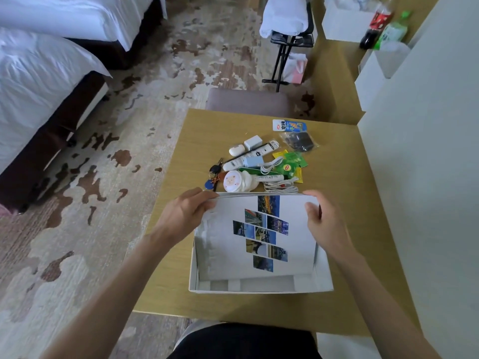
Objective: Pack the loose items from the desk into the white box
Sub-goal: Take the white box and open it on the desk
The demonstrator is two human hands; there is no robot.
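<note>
Head view: I have both hands on the lid (261, 229) of the white box (261, 287), which sits on the surface (166, 255) close in front of me. My left hand (185, 212) pinches the lid's far left corner with fingers curled over the edge; my right hand (324, 224) grips the far right edge the same way. The lid is tilted, its near edge down inside the box.

The loose items (261, 161) lie in a heap just beyond the box: keys, chargers, cables, tubes, sachets, a round white fan.

Risks, as I judge them: lifting the lid forward could sweep its far edge into the heap and push cables or sachets off the surface. If the lid stays wedged, the light box may come up with it.

Writing: a yellow sachet (286, 167) seems to carry the Lipton mark. The drink carton (289, 125) and a tube (261, 150) bear print I cannot read.
</note>
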